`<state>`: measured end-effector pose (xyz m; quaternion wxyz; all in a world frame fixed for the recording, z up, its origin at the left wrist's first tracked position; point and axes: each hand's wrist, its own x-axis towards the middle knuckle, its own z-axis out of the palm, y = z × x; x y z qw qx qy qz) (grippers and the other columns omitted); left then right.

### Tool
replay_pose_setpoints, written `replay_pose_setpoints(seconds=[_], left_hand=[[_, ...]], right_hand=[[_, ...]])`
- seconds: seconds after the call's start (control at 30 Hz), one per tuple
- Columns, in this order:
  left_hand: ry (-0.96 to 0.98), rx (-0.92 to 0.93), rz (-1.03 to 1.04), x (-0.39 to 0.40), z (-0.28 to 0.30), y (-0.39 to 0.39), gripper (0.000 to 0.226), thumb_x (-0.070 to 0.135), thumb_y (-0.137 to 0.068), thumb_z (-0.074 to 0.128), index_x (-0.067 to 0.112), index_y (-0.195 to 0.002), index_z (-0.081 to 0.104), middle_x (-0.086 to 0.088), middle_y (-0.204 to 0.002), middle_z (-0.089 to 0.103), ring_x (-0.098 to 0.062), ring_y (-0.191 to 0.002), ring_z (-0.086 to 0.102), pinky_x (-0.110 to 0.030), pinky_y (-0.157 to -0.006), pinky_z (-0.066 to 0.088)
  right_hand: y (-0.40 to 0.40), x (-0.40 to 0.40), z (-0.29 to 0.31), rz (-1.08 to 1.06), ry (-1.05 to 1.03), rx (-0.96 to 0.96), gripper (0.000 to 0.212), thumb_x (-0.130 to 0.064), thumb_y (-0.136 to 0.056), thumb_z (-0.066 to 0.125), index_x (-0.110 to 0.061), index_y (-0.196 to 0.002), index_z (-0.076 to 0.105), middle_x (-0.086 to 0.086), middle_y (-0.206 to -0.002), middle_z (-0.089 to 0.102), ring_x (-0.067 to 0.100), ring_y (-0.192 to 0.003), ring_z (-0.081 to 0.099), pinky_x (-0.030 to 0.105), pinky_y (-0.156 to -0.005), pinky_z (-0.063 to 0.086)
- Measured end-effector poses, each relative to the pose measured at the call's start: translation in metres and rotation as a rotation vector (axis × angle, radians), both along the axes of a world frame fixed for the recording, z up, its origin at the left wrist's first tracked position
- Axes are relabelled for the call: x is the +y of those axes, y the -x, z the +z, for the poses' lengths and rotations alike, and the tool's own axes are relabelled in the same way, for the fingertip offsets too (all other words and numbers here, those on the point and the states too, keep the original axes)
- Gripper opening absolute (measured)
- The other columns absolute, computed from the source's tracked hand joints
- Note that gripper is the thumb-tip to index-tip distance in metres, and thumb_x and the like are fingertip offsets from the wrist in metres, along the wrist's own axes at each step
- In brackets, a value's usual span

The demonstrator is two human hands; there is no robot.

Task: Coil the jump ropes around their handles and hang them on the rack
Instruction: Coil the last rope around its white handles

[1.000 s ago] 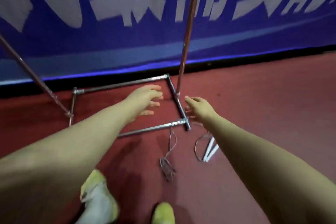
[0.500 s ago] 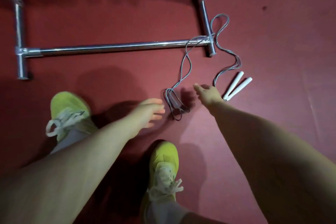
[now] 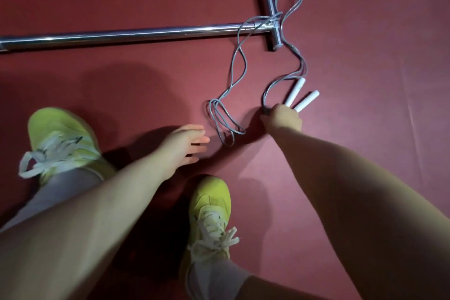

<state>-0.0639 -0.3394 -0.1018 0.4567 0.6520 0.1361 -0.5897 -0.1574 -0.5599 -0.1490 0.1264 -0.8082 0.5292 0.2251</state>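
Observation:
A grey jump rope (image 3: pixel 237 63) lies loose on the red floor, looped over the corner of the rack's chrome base (image 3: pixel 272 28). Its two white handles (image 3: pixel 300 96) lie side by side on the floor. My right hand (image 3: pixel 283 120) is down on the near ends of the handles, its fingers curled over them and the cord there. My left hand (image 3: pixel 188 140) hovers open with fingers spread, just left of a small bundle of cord loops (image 3: pixel 224 124), not touching it.
The rack's chrome base tubes (image 3: pixel 136 34) run across the top of the view on the red floor (image 3: pixel 365 80). My two yellow-green shoes (image 3: pixel 60 139) (image 3: pixel 211 204) stand close below my hands.
The view dropped from the blue banner and rack frame to the floor. My right hand went from open air down onto the white handles. My left hand lowered toward the cord loops.

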Motion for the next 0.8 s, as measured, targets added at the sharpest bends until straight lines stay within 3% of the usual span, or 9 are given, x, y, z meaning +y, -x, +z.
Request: replay_pose_setpoints(seconds=[0.1, 0.2, 0.33, 0.43, 0.53, 0.6, 0.73, 0.8], left_hand=[[0.010, -0.006, 0.026, 0.000, 0.011, 0.003, 0.008, 0.023, -0.095, 0.048, 0.027, -0.093, 0.055, 0.003, -0.092, 0.066, -0.014, -0.081, 0.061, -0.028, -0.073, 0.042], [-0.015, -0.025, 0.023, 0.010, 0.025, 0.005, 0.008, 0.023, -0.095, 0.048, 0.026, -0.092, 0.055, 0.004, -0.091, 0.065, -0.013, -0.082, 0.061, -0.029, -0.077, 0.042], [-0.037, -0.091, 0.037, 0.025, 0.057, 0.000, 0.011, 0.021, -0.096, 0.046, 0.025, -0.090, 0.054, 0.003, -0.088, 0.063, -0.013, -0.079, 0.059, -0.027, -0.074, 0.040], [0.000, -0.139, 0.070, 0.028, 0.092, -0.003, 0.011, 0.020, -0.096, 0.047, 0.026, -0.090, 0.054, 0.003, -0.088, 0.063, -0.013, -0.078, 0.059, -0.028, -0.072, 0.040], [0.077, -0.216, 0.072, 0.030, 0.145, -0.006, 0.010, 0.021, -0.096, 0.047, 0.026, -0.097, 0.056, 0.001, -0.097, 0.063, -0.014, -0.089, 0.059, -0.032, -0.081, 0.040], [0.153, -0.306, 0.056, 0.029, 0.191, -0.004, 0.016, 0.021, -0.096, 0.047, 0.025, -0.109, 0.055, 0.000, -0.108, 0.060, -0.014, -0.103, 0.054, -0.030, -0.087, 0.037], [0.295, -0.541, -0.004, 0.041, 0.287, 0.011, 0.040, 0.018, -0.093, 0.054, 0.010, -0.132, 0.049, 0.002, -0.119, 0.054, -0.007, -0.109, 0.046, -0.003, -0.073, 0.038], [0.321, -0.649, -0.092, 0.050, 0.324, 0.023, 0.058, 0.023, -0.083, 0.069, 0.009, -0.135, 0.046, -0.001, -0.123, 0.055, -0.008, -0.107, 0.049, -0.007, -0.078, 0.039]], right_hand=[[-0.004, 0.017, 0.000, 0.004, -0.054, 0.044, 0.032, -0.035, -0.092, 0.050, -0.015, -0.113, 0.063, 0.013, -0.116, 0.063, 0.035, -0.114, 0.054, 0.036, -0.087, 0.044], [-0.008, 0.032, 0.012, 0.128, -0.136, -0.029, 0.027, -0.034, -0.089, 0.051, -0.014, -0.099, 0.066, 0.012, -0.103, 0.066, 0.035, -0.106, 0.056, 0.035, -0.079, 0.042], [-0.019, 0.043, 0.053, -0.039, -0.328, -0.203, 0.022, -0.029, -0.083, 0.054, -0.008, -0.077, 0.058, 0.014, -0.081, 0.060, 0.036, -0.091, 0.061, 0.034, -0.079, 0.041], [-0.021, 0.045, 0.098, -0.151, -0.413, -0.418, 0.024, -0.020, -0.081, 0.050, -0.002, -0.072, 0.065, 0.017, -0.080, 0.069, 0.033, -0.083, 0.063, 0.035, -0.080, 0.048], [-0.022, 0.055, 0.167, -0.143, -0.472, -0.634, 0.027, -0.009, -0.091, 0.044, -0.008, -0.066, 0.053, 0.013, -0.075, 0.070, 0.015, -0.064, 0.061, 0.027, -0.064, 0.044], [-0.024, 0.070, 0.223, -0.217, -0.626, -0.828, 0.026, -0.007, -0.097, 0.039, -0.011, -0.072, 0.044, 0.008, -0.066, 0.065, 0.006, -0.050, 0.059, 0.024, -0.060, 0.048], [-0.021, 0.109, 0.341, -0.164, -0.809, -1.072, 0.024, -0.011, -0.101, 0.037, -0.013, -0.078, 0.042, -0.002, -0.057, 0.065, 0.008, -0.048, 0.061, 0.025, -0.053, 0.052], [-0.013, 0.128, 0.393, -0.112, -0.872, -1.154, 0.023, -0.012, -0.102, 0.036, -0.013, -0.079, 0.041, -0.003, -0.055, 0.065, 0.009, -0.048, 0.061, 0.023, -0.049, 0.051]])
